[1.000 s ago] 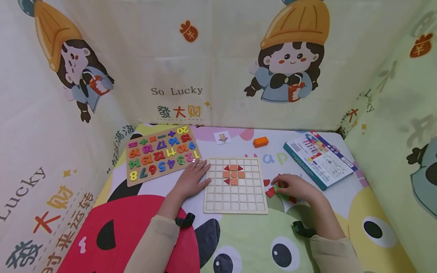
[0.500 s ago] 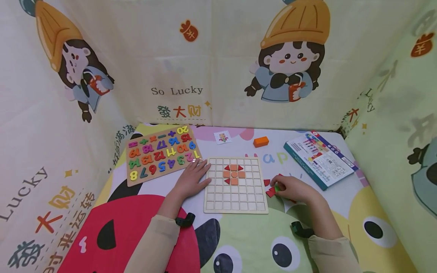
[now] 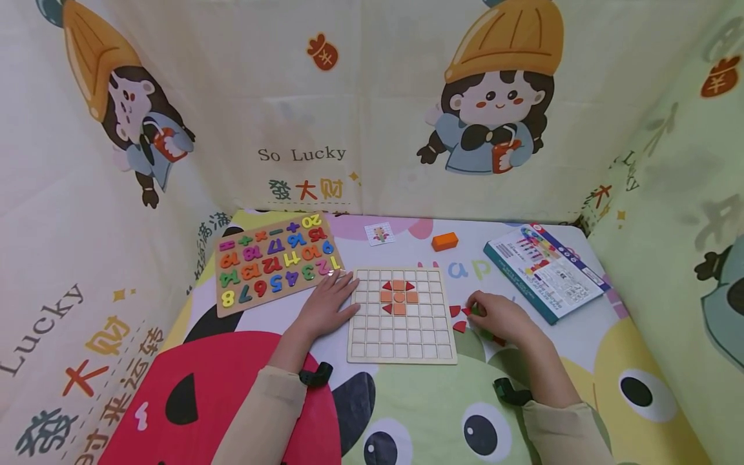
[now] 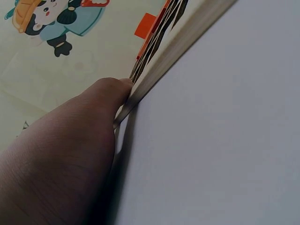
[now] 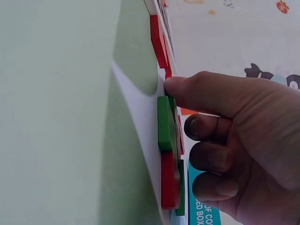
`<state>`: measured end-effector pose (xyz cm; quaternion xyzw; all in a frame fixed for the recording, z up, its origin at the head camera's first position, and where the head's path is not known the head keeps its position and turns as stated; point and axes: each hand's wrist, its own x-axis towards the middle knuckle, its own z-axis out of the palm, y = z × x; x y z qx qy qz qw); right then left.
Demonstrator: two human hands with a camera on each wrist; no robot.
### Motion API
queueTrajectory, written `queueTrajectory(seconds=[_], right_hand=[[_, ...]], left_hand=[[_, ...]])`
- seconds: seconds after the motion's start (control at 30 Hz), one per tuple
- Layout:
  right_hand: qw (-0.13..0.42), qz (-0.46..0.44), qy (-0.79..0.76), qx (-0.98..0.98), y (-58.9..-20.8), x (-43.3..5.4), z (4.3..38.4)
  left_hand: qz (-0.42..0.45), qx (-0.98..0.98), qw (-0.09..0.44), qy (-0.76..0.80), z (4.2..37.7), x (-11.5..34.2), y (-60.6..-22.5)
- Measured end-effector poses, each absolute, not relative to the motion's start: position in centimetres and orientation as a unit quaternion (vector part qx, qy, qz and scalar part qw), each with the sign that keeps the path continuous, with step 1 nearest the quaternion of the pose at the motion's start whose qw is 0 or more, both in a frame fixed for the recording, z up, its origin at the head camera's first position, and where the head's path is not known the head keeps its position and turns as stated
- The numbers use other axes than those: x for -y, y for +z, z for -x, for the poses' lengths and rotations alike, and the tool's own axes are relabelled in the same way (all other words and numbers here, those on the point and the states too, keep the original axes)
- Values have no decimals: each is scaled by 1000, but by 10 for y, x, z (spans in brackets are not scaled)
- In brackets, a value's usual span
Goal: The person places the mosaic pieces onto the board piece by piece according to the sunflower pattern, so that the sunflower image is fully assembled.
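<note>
My left hand [image 3: 323, 303] lies with fingers spread at the left edge of a pale wooden grid board [image 3: 401, 345]; its thumb touches the board's edge in the left wrist view. In the board's upper middle sit several orange squares, a round orange piece [image 3: 398, 298] and red triangles [image 3: 387, 309]. Right of the board, my right hand [image 3: 501, 318] bends over a small pile of red and green pieces, thumb and forefinger pinching a small red piece [image 3: 466, 310]. Beneath this hand lie a green piece [image 5: 164, 124] and a red piece [image 5: 168, 180], partly hidden in the head view.
Two red pieces [image 3: 460, 327] lie between board and right hand. A number puzzle board [image 3: 223, 303] is at the far left. Behind are a small pattern card [image 3: 380, 234] and an orange block [image 3: 445, 241]. A flat teal-edged box [image 3: 546, 274] lies at the right.
My right hand has shifted slightly up and back from the loose pieces; a red piece now shows at its fingertips, apart from the one below. My left hand stays where it was.
</note>
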<state>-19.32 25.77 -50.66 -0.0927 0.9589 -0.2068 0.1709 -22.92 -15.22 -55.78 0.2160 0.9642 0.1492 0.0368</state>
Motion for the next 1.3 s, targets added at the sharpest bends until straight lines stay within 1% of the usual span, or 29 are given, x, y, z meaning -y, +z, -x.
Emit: queueTrajectory(seconds=[0.43, 0.57, 0.73, 0.97, 1.3], right_hand=[[166, 81, -243, -952, -502, -255, 194], [155, 86, -255, -951, -500, -250, 194], [146, 102, -278, -944, -495, -236, 194], [149, 127, -305, -932, -492, -212, 200], [133, 150, -293, -935, -495, -181, 206]], left_hand=[[-214, -965, 41, 148, 229, 152, -557], [-213, -965, 42, 146, 228, 152, -556], [-213, -965, 41, 147, 228, 152, -556], [-214, -965, 40, 146, 228, 152, -557], [-213, -965, 44, 145, 229, 152, -557]])
